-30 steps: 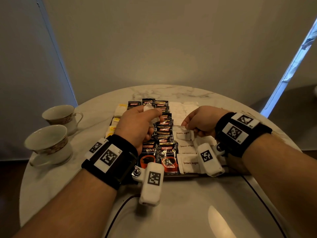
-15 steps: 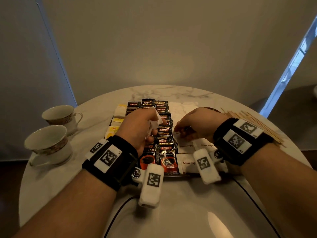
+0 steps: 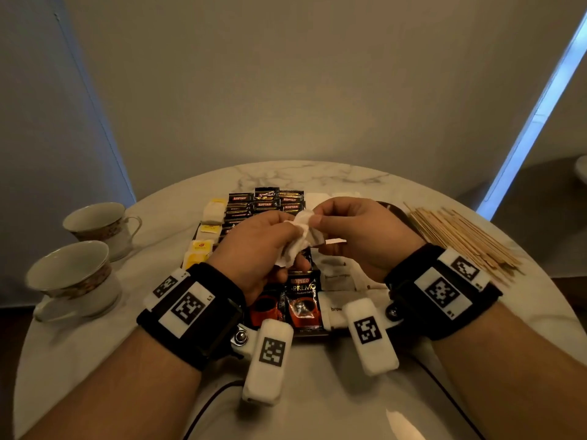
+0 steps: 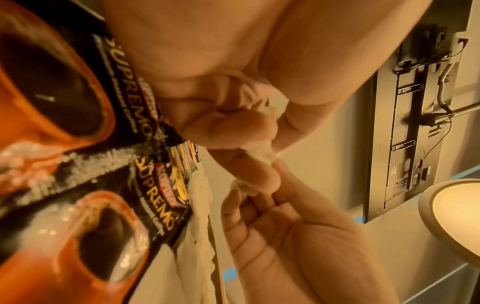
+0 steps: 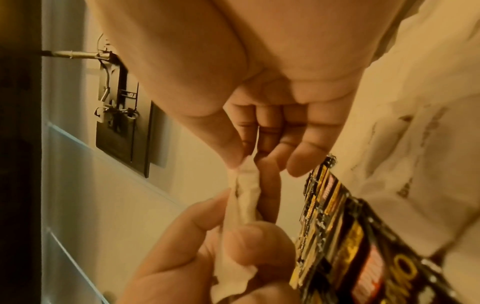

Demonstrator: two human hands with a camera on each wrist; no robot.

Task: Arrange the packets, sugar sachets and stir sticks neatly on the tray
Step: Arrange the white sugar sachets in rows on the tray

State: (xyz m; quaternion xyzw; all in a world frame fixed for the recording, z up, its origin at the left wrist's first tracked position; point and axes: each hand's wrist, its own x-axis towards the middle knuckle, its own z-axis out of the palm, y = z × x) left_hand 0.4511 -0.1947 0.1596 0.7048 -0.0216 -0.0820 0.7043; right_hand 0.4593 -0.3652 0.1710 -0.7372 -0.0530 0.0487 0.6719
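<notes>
Two teacups: left of tray.
Stir sticks: right, off tray.
Hands: left hand and right hand both pinch white sachets, hiding middle packets.

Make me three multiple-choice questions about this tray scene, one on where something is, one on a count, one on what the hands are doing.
1. Where are the stir sticks?
A. on the table right of the tray
B. in a cup
C. in the left hand

2. How many teacups are there?
A. one
B. two
C. four

3. What state is the white sachet in?
A. flat on the tray
B. held by both hands
C. inside a cup

Answers: 1 A, they lie fanned on the marble; 2 B, two stand at left; 3 B, left hand and right hand both pinch it.
</notes>
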